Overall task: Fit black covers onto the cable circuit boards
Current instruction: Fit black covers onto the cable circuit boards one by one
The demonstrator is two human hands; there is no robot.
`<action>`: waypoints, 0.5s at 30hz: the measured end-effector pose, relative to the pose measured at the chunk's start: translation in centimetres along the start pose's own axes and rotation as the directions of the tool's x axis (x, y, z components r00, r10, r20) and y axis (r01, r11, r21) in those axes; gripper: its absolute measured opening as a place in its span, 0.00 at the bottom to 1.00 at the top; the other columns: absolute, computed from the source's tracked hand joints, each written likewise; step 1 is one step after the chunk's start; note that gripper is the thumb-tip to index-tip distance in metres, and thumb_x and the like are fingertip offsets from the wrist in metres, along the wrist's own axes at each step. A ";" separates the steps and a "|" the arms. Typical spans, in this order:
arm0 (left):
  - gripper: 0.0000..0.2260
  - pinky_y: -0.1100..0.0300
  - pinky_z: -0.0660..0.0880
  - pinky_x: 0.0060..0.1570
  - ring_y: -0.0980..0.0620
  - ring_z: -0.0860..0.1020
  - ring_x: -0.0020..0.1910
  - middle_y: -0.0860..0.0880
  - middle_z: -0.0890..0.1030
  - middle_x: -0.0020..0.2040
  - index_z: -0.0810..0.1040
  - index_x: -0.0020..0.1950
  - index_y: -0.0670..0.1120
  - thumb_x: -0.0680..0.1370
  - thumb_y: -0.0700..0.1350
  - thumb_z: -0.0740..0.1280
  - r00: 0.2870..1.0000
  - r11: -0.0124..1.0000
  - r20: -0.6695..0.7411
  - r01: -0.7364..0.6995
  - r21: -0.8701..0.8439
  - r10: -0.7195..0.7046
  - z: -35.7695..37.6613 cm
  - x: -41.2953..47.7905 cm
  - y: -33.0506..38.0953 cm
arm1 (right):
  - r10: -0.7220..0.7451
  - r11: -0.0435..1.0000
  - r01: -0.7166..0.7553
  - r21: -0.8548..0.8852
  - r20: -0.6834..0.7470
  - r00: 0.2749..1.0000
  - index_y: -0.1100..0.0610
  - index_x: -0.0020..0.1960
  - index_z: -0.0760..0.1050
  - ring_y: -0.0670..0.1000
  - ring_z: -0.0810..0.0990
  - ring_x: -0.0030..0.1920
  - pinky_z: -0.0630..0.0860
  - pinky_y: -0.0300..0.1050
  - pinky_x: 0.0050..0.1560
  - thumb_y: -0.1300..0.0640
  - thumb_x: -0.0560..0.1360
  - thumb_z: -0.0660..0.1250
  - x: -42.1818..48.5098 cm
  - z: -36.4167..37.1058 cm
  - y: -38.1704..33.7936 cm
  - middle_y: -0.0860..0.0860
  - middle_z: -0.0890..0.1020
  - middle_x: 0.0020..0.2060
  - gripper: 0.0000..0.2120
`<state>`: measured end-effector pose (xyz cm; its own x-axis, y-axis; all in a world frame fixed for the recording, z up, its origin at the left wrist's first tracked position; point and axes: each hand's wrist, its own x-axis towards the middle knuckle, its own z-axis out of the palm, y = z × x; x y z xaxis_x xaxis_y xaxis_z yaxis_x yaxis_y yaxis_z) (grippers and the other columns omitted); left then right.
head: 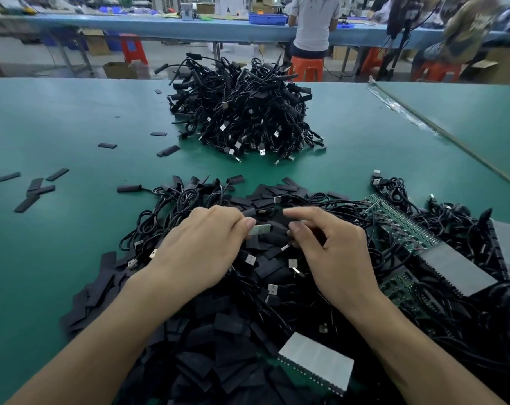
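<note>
The table lies bare between 2 heaps, the far cable pile and the near-edge tangle; loose covers dot the left side.

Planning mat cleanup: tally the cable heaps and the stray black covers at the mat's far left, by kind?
Cable heaps: 2 (far heap, near tangle)
Stray black covers, far left: 5
Total: 7
</note>
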<state>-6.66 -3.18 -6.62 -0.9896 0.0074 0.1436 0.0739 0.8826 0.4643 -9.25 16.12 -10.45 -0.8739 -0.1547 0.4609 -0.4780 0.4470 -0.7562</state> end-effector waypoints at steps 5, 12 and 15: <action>0.13 0.53 0.77 0.37 0.58 0.78 0.33 0.55 0.80 0.33 0.80 0.43 0.58 0.77 0.63 0.60 0.998 0.990 0.057 0.029 -0.135 -0.022 0.0 0.0 -0.2 | 0.019 0.999 -0.020 -0.033 -0.035 0.999 0.51 0.49 0.84 0.37 0.81 0.41 0.72 0.25 0.41 0.62 0.74 0.73 0.0 0.0 -0.1 0.39 0.83 0.39 0.07; 0.04 0.51 0.79 0.43 0.58 0.79 0.37 0.59 0.82 0.36 0.82 0.42 0.58 0.75 0.56 0.70 0.999 0.967 0.044 0.032 -0.255 -0.021 -0.2 0.4 -0.1 | 0.042 0.999 -0.040 0.022 -0.096 0.995 0.44 0.40 0.80 0.38 0.81 0.36 0.73 0.26 0.36 0.58 0.70 0.78 0.0 0.0 -0.2 0.36 0.82 0.38 0.11; 0.04 0.50 0.79 0.45 0.59 0.80 0.39 0.62 0.82 0.38 0.81 0.42 0.58 0.75 0.55 0.71 0.999 0.964 0.049 0.033 -0.263 -0.020 -0.1 0.3 -0.2 | -0.004 0.997 0.013 0.071 -0.124 0.992 0.45 0.44 0.82 0.39 0.82 0.41 0.74 0.27 0.42 0.59 0.70 0.78 0.1 0.0 -0.5 0.37 0.84 0.41 0.10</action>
<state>-6.97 -3.45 -6.56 -0.9958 0.0124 0.0909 0.0713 0.7277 0.6822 -9.10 15.89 -10.05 -0.8543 -0.0459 0.5177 -0.4941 0.3810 -0.7815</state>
